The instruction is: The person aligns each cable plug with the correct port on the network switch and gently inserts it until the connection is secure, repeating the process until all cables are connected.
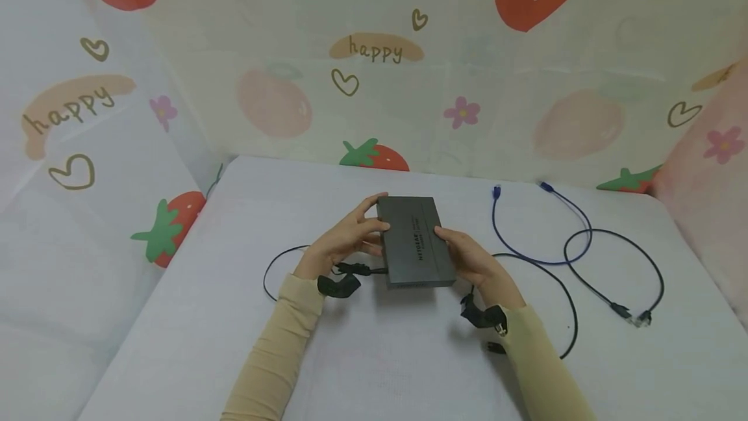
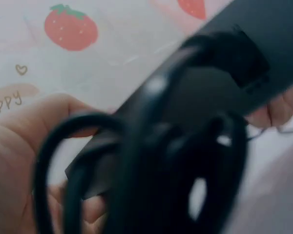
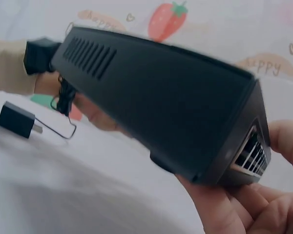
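At the left, a thin black cord (image 1: 264, 278) curved over the white table (image 1: 374, 369), and the right wrist view showed a black power adapter (image 3: 17, 119) lying there with its prongs out. The left hand (image 1: 346, 237) gripped the left edge of a dark NETGEAR box (image 1: 411, 245), its fingers spread around that edge. Below this hand hung a bundled black lead (image 1: 354, 269); its plug (image 2: 249, 63) met the box's side, apparently in a socket, though blur hid the join. The box was held above the table between both hands. The right hand (image 1: 476, 262) held its right edge, thumb on top and fingers beneath, close to a port opening (image 3: 251, 155) with pale bars inside. Farther right, a black cable (image 1: 575, 317) bent toward the front, partly behind the right arm. Beyond it, a blue cable (image 1: 546, 262) formed a wide arc, crossing another black cable (image 1: 663, 278) looped at the far right.
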Demonstrator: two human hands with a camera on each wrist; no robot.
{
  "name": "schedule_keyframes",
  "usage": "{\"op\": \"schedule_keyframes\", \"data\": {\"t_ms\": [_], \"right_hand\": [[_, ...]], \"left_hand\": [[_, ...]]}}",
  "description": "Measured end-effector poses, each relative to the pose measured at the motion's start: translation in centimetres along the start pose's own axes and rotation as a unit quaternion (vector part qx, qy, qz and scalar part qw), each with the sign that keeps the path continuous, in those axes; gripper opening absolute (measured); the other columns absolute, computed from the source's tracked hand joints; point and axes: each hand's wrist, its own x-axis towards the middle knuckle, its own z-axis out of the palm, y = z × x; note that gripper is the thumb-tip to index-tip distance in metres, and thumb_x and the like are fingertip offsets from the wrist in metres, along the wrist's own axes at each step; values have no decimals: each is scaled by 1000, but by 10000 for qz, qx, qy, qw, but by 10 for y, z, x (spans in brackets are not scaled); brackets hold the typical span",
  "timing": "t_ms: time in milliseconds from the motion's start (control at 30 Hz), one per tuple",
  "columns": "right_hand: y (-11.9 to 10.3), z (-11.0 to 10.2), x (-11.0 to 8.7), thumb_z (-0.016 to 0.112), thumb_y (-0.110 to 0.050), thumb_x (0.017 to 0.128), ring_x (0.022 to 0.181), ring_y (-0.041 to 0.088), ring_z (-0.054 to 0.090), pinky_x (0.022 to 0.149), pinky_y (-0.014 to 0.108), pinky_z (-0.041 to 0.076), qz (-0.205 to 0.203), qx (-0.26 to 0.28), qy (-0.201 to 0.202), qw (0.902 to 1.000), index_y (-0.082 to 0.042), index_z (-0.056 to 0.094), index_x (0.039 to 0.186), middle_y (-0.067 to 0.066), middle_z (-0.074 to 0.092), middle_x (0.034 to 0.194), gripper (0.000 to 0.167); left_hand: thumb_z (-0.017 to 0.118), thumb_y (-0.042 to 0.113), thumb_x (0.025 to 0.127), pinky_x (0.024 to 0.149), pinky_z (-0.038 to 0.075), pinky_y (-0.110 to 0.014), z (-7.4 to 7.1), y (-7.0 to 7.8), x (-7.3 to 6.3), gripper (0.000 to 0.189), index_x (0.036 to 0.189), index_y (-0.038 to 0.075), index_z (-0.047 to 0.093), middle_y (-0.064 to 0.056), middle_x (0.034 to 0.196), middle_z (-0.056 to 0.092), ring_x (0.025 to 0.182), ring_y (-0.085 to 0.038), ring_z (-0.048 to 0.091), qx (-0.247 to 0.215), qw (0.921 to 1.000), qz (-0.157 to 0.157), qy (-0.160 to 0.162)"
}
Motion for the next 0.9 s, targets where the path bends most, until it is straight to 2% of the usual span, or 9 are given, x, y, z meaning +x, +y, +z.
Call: {"op": "schedule_keyframes", "data": {"t_ms": [200,300,367,433,567,633,733,800,900], "right_hand": [[0,1,0,42,-26,99,112,19,38,90,32,35,-298,-233,284,9989,-16,60,108,3,47,118,23],[0,1,0,41,-26,99,112,19,37,91,33,32,-361,-264,318,9985,-14,58,109,2,47,117,23],[-1,0,-1,40,-27,99,109,17,40,91,32,33,-403,-292,338,9982,-14,56,111,1,49,114,24],[-2,0,-3,39,-27,100,102,14,46,87,28,37,-478,-267,362,9978,-13,55,111,-2,54,108,24],[-6,1,-5,39,-26,100,84,8,53,71,20,43,-562,-64,499,9972,-14,57,108,-5,62,94,23],[-8,2,-5,41,-27,100,78,7,54,64,18,42,-542,67,636,9965,-15,58,106,-5,63,89,22],[-8,2,-5,43,-29,99,76,7,53,62,18,41,-483,232,894,9946,-16,58,105,-5,63,87,20],[-8,3,-5,44,-28,99,73,7,54,60,17,41,-496,404,999,9929,-17,59,104,-6,63,85,19],[-8,4,-5,44,-26,99,73,6,55,61,17,43,-565,690,1095,9900,-18,61,99,-6,64,84,19]], "left_hand": [[56,27,93,78,55,-39,-5,-1,1,71,148,32,12,-18,139,43,106,-32,60,956,9952,140,124],[56,30,93,81,54,-41,-5,-2,2,68,148,27,17,-19,140,41,109,-35,58,1295,9906,315,311],[56,34,92,84,53,-42,-3,-1,1,66,147,25,21,-16,138,44,112,-33,56,1663,9831,523,564],[56,38,92,90,50,-43,0,1,0,64,146,24,25,-13,136,47,115,-30,54,2246,9665,829,928],[55,43,91,99,42,-46,9,7,-4,59,142,21,35,-8,134,52,122,-24,49,3475,9097,1459,1745],[54,41,92,101,40,-45,13,10,-6,54,139,18,42,-6,133,52,123,-22,48,3770,8853,1800,2042],[55,37,93,102,40,-38,19,13,-8,45,131,13,52,-3,130,55,121,-17,49,3889,8577,2334,2422],[55,34,93,99,42,-35,23,14,-8,40,126,12,57,-2,123,59,116,-17,52,3826,8435,2642,2688],[54,33,93,86,47,-33,25,14,-8,32,115,11,64,-2,111,64,101,-17,57,3661,8236,2920,3200]]}}
